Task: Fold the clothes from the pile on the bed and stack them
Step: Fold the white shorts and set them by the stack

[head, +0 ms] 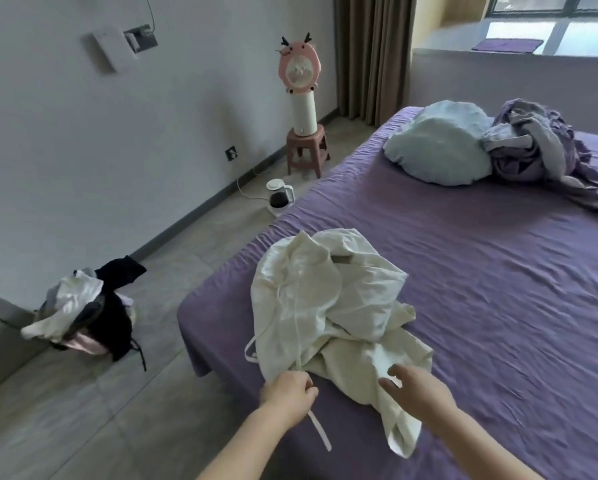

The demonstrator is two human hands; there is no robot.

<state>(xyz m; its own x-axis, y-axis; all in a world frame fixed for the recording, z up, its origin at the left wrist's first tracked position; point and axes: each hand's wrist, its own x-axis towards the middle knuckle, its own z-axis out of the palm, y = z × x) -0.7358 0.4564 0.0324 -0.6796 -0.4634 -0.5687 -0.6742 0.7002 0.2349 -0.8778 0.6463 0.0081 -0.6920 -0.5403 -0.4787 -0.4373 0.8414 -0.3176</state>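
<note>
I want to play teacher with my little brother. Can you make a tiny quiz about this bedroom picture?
1. True or false: the cream garment lies neatly folded on the purple bed.
2. Which hand grips the garment's edge? A) left hand B) right hand C) neither
3. Fill in: the pink fan stands on a pink ____ on the floor.

Key
1. False, it is crumpled.
2. A. The right hand hovers open above the cloth.
3. Stool.
</note>
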